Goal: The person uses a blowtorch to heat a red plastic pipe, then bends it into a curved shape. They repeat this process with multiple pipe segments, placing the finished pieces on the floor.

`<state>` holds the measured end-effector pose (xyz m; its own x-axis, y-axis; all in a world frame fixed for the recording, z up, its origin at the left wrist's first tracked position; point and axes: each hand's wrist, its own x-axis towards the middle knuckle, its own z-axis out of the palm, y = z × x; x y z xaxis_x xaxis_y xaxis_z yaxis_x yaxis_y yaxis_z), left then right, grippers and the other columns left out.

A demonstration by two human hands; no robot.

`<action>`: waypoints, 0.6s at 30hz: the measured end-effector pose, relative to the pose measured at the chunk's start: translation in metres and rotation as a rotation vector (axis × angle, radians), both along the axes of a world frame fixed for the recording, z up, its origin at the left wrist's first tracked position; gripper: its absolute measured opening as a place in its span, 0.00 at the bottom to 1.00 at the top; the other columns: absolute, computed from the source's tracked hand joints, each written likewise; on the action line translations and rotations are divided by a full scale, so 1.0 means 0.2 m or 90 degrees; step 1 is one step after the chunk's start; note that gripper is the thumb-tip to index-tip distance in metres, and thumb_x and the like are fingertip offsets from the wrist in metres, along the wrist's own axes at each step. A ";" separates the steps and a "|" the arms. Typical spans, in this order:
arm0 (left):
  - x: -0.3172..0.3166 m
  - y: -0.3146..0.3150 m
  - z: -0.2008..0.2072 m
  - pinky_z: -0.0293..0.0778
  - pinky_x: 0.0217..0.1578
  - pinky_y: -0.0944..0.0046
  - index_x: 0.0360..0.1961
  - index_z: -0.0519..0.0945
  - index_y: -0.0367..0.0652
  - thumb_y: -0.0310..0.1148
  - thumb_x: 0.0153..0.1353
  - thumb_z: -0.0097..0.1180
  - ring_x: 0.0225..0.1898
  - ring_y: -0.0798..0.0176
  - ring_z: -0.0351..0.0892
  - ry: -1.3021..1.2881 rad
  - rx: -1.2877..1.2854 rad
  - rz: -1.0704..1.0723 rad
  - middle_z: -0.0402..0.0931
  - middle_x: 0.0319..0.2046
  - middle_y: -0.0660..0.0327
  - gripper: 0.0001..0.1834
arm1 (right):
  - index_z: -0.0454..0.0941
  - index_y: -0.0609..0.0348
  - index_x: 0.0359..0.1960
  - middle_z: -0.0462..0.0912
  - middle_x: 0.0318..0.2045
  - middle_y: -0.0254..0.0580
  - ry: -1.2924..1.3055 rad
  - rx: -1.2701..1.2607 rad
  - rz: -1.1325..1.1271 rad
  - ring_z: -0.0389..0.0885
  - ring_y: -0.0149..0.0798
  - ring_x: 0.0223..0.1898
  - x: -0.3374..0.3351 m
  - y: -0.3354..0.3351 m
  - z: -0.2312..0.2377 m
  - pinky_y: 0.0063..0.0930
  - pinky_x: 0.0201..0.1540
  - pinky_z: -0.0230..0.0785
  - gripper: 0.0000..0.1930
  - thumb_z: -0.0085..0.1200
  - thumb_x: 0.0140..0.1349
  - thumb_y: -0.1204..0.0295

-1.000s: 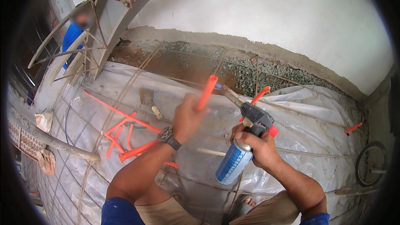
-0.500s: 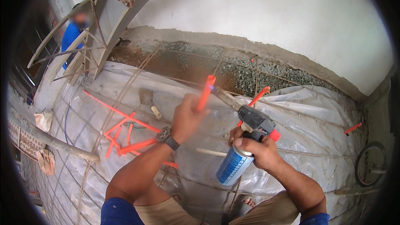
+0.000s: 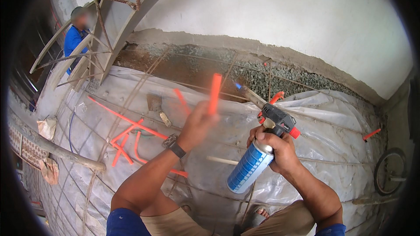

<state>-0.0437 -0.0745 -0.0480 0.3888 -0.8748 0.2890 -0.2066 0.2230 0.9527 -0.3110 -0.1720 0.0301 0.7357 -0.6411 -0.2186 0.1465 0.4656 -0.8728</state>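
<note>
My left hand (image 3: 199, 124), smeared by motion, is closed around an orange plastic pipe (image 3: 215, 91) whose end points up. A second blurred orange length (image 3: 181, 100) shows just left of that hand; whether it belongs to the same pipe I cannot tell. In my right hand (image 3: 280, 148) is a blowtorch (image 3: 278, 120) mounted on a blue and white gas can (image 3: 249, 168). From its nozzle comes a small blue flame (image 3: 237, 85), to the right of the pipe and apart from it. Several orange pipe pieces (image 3: 127, 137) lie on plastic sheeting at left.
Rebar crosses the plastic sheeting (image 3: 306, 148) underfoot. Orange pipe ends (image 3: 372, 135) stick up at right, near a wheel (image 3: 389, 171). Gravel (image 3: 280, 78) lines the white wall (image 3: 284, 8). A person in blue (image 3: 74, 39) is behind the curved stair frame (image 3: 118, 22) at far left.
The torch has moved slightly right and down, away from the pipe, and its flame now shows in open air. My left hand has turned the pipe; its lower length has swung up.
</note>
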 end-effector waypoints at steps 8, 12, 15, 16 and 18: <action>0.05 0.01 0.01 0.63 0.28 0.68 0.50 0.81 0.42 0.57 0.88 0.41 0.26 0.74 0.66 0.070 -0.006 0.085 0.71 0.25 0.69 0.28 | 0.82 0.59 0.38 0.86 0.41 0.51 -0.061 -0.066 0.064 0.86 0.49 0.46 -0.01 0.02 0.03 0.45 0.52 0.78 0.11 0.68 0.59 0.68; 0.05 0.02 -0.01 0.59 0.25 0.69 0.46 0.82 0.41 0.59 0.88 0.40 0.24 0.74 0.64 0.061 0.012 0.074 0.70 0.24 0.69 0.31 | 0.84 0.61 0.43 0.88 0.43 0.45 -0.060 -0.122 0.117 0.87 0.42 0.47 -0.02 0.01 0.01 0.39 0.52 0.79 0.11 0.69 0.62 0.70; 0.05 0.02 -0.01 0.59 0.26 0.69 0.45 0.82 0.40 0.59 0.88 0.40 0.24 0.75 0.64 0.067 0.012 0.050 0.69 0.23 0.69 0.32 | 0.85 0.61 0.45 0.89 0.43 0.43 -0.062 -0.046 0.084 0.87 0.38 0.46 -0.02 0.00 0.02 0.37 0.50 0.80 0.12 0.70 0.63 0.71; 0.05 0.03 -0.01 0.59 0.26 0.69 0.45 0.82 0.40 0.59 0.88 0.40 0.24 0.75 0.64 0.075 0.013 0.045 0.69 0.23 0.69 0.32 | 0.85 0.61 0.45 0.88 0.42 0.42 -0.069 -0.006 0.074 0.87 0.38 0.46 -0.02 0.01 0.02 0.37 0.50 0.80 0.12 0.70 0.63 0.72; 0.06 0.03 -0.01 0.59 0.26 0.69 0.45 0.83 0.40 0.59 0.88 0.39 0.24 0.75 0.64 0.063 -0.005 0.030 0.69 0.23 0.69 0.33 | 0.82 0.59 0.36 0.85 0.40 0.49 -0.049 -0.030 0.078 0.86 0.48 0.47 -0.02 0.02 0.03 0.45 0.52 0.77 0.10 0.68 0.62 0.67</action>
